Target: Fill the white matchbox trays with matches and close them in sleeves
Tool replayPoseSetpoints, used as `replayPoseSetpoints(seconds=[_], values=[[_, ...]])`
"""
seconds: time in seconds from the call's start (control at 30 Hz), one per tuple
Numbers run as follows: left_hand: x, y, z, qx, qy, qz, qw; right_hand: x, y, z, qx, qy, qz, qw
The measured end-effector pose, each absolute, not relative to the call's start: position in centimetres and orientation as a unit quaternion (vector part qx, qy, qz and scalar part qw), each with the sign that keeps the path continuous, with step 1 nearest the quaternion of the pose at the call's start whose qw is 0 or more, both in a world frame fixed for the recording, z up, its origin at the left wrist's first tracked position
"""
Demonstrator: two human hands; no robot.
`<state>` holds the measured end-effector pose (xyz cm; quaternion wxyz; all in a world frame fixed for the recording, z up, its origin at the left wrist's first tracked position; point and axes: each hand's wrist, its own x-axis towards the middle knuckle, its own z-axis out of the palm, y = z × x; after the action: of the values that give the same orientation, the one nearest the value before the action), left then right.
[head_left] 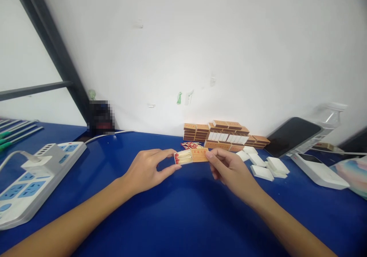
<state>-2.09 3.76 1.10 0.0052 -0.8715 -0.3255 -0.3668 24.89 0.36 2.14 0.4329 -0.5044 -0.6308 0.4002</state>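
I have the matchbox [191, 156] in the middle of the frame, held above the blue table [183, 219]. Its tray [185, 163] is drawn partly out of the orange sleeve [200, 155] toward the left, and it is packed with matches [185, 157], red heads at the left end. My left hand [147, 169] pinches that end between thumb and forefinger; my right hand [229, 169] grips the sleeve's right end, thumb on top. Just behind the box lies a pile of loose matches [192, 146]. Right of center, more matchboxes [225, 129] are stacked near the wall, with white box-shaped pieces [278, 165] scattered beside them; I cannot tell what those hold. At far right stands a clear bottle [334, 117]. Red characters run across the held sleeve, too small for me to read; the stacked boxes' print is equally illegible.
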Motion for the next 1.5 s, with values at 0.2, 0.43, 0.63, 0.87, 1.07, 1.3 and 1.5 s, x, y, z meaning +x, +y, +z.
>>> replayPoseSetpoints(seconds=[0.2,0.43,0.63,0.87,1.07,1.3,1.5], values=[[-2.3,3.7,1.1,-0.873,-0.326,-0.364,-0.001,24.9,0.4,2.1,-0.499,-0.653,0.369,0.434],[-2.1,3.6,1.3,-0.875,-0.312,-0.371,-0.016,24.5,0.0,2.4,-0.497,-0.656,0.365,0.434],[-2.1,3.6,1.1,-0.875,-0.314,-0.367,-0.034,24.0,-0.2,2.1,-0.526,-0.620,0.352,0.465],[-1.5,3.0,1.0,-0.862,-0.290,-0.416,-0.027,21.2,-3.1,0.2,-0.498,-0.623,0.422,0.430],[-1.3,2.9,1.0,-0.868,-0.266,-0.416,-0.051,20.5,-4.3,0.4,-0.493,-0.626,0.457,0.395],[-1.1,3.1,0.3,-0.880,-0.196,-0.434,0.003,20.3,-4.1,1.3,-0.485,-0.610,0.489,0.391],[-1.4,3.0,0.4,-0.868,-0.180,-0.462,0.036,19.2,-3.7,0.8,-0.396,-0.585,0.578,0.408]])
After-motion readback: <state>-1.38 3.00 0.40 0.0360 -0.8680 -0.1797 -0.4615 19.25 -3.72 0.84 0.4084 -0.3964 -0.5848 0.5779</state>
